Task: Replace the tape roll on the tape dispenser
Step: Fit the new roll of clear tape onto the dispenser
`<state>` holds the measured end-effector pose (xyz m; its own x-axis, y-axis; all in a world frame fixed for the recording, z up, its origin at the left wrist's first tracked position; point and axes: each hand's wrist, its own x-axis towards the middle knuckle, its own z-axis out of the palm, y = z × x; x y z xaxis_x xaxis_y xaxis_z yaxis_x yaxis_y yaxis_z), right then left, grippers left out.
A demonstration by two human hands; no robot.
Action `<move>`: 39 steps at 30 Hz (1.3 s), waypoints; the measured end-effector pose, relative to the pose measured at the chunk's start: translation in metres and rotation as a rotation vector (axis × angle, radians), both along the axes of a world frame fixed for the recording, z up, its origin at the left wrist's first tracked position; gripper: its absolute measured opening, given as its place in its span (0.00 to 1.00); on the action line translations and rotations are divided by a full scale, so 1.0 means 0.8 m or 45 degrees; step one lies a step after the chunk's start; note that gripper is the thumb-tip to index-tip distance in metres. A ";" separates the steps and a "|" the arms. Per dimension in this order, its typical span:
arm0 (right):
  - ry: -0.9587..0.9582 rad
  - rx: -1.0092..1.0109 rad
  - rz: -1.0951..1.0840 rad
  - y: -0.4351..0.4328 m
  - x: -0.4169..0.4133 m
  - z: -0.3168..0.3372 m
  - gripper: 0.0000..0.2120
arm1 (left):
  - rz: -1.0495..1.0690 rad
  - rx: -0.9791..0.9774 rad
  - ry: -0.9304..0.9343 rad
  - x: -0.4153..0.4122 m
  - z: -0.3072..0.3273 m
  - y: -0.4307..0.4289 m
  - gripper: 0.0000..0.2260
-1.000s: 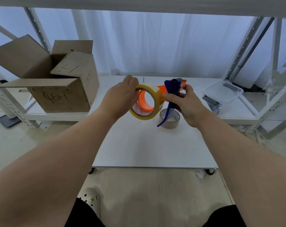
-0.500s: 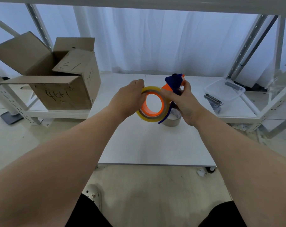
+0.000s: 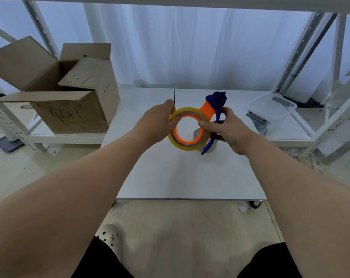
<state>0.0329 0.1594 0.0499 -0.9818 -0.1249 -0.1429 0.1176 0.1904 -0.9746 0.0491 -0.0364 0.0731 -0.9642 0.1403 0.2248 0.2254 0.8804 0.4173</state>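
A yellowish clear tape roll (image 3: 187, 147) sits around the orange hub of the tape dispenser (image 3: 207, 110), held above the white table (image 3: 190, 177). My left hand (image 3: 157, 122) grips the roll's left rim. My right hand (image 3: 225, 129) holds the dispenser by its blue handle, thumb pressed on the roll's right edge. The dispenser's blue head (image 3: 217, 99) points up and away. An old, nearly used-up brown roll (image 3: 211, 147) lies on the table behind the dispenser, mostly hidden.
An open cardboard box (image 3: 70, 97) stands on the low shelf at left. A clear plastic tray (image 3: 270, 106) and a metal tool (image 3: 257, 119) lie at the right. White shelf posts (image 3: 330, 125) flank the table.
The roll has slid fully over the orange hub and now faces me squarely. Both hands shifted slightly toward the centre; my right thumb now presses on the roll.
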 end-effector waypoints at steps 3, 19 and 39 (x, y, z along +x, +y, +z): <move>0.002 -0.086 -0.037 0.003 -0.006 0.002 0.37 | -0.003 0.260 -0.109 -0.003 0.001 -0.006 0.12; -0.073 -0.186 0.306 -0.005 0.000 0.010 0.38 | 0.012 1.030 -0.845 -0.011 0.013 -0.013 0.22; 0.329 0.325 -0.179 -0.036 -0.001 0.017 0.12 | 0.364 0.910 -0.568 -0.012 0.006 -0.001 0.21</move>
<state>0.0322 0.1306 0.0632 -0.9945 0.0209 0.1026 -0.0837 0.4301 -0.8989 0.0394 -0.0371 0.0780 -0.9596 -0.1494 -0.2385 -0.2781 0.3735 0.8850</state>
